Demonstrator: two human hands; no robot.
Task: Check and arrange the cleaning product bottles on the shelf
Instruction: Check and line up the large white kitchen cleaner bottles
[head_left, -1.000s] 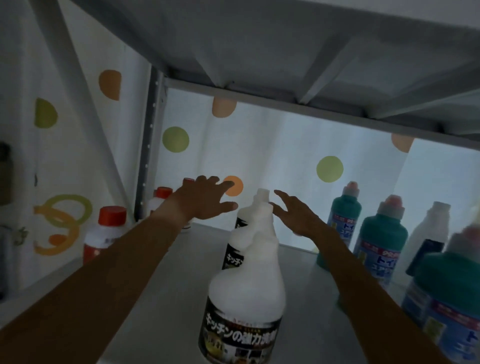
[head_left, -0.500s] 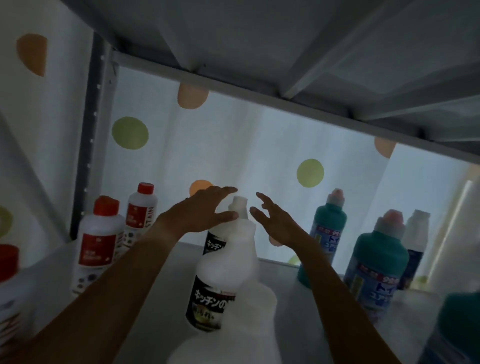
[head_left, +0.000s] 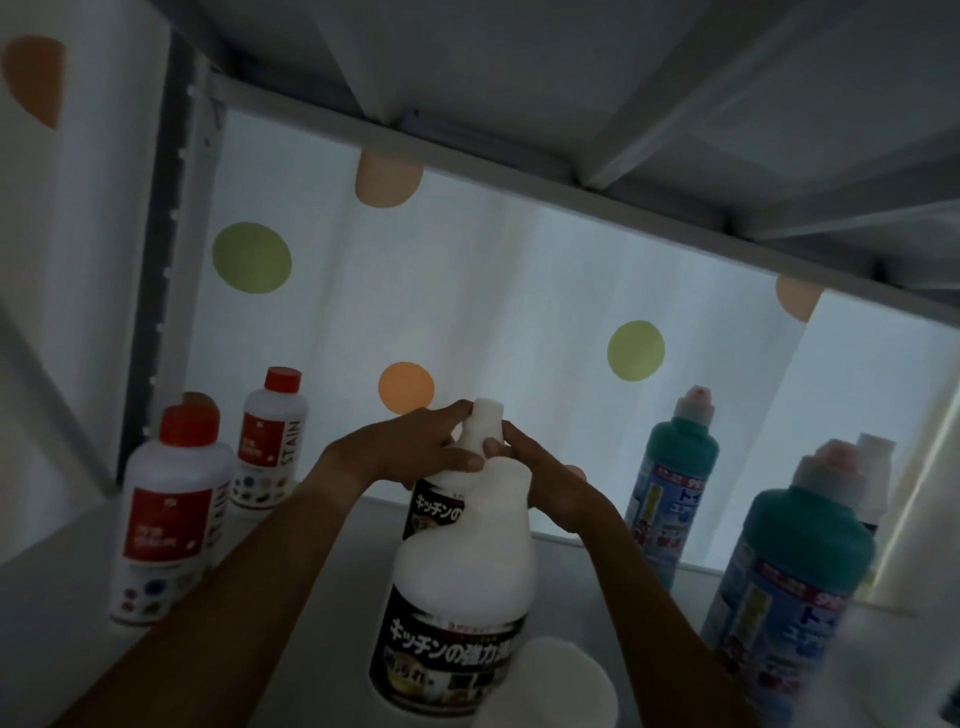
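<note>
A row of white bottles with black Japanese labels runs down the middle of the shelf (head_left: 322, 587). Both my hands close round the narrow neck of a white bottle (head_left: 485, 423) in that row. My left hand (head_left: 410, 452) wraps it from the left, fingertips at the cap and thumb across the shoulder. My right hand (head_left: 545, 483) pinches the neck from the right. The black label of a second white bottle (head_left: 436, 512) peeks out just below my left hand. Whether the neck belongs to it or to the big bottle in front, I cannot tell. A blurred white cap (head_left: 550, 680) lies nearest me.
Two red-capped white bottles (head_left: 171, 499) (head_left: 270, 441) stand at the left by the shelf post (head_left: 171, 260). Teal-shouldered bottles (head_left: 675, 483) (head_left: 789, 587) and a white-capped one (head_left: 878, 478) stand at the right. The upper shelf (head_left: 519, 78) hangs low overhead, with a dotted curtain (head_left: 493, 312) behind.
Both hands were open and apart above the white bottles; they have now come together and taken hold of the bottle neck. The view has shifted right and closer.
</note>
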